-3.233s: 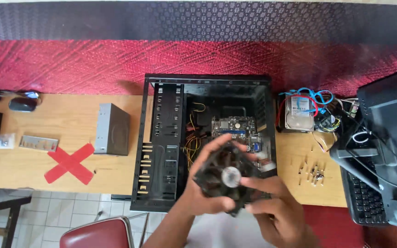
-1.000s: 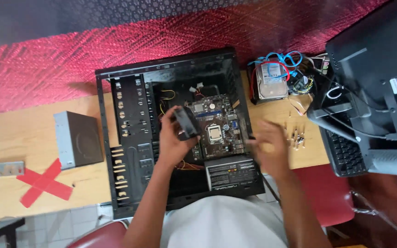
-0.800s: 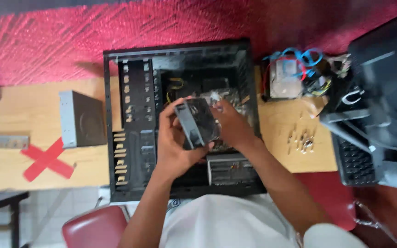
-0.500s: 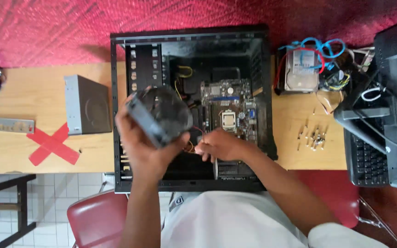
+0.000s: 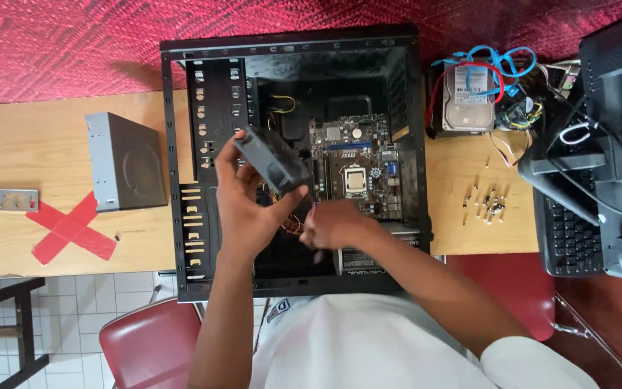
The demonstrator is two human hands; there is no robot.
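From the head camera, the left hand [image 5: 242, 209] is clamped on a black square cooling fan [image 5: 271, 160], holding it tilted above the open black metal computer case [image 5: 181, 180] — just left of the green motherboard [image 5: 358, 169] lying inside. The right hand [image 5: 334, 225] sits low in the case, fingers curled near thin coloured wires [image 5: 293, 222]; whether it grips them cannot be told. A grey optical drive [image 5: 125, 160] lies on the wooden tabletop [image 5: 23, 151] — beside a red tape cross [image 5: 72, 229].
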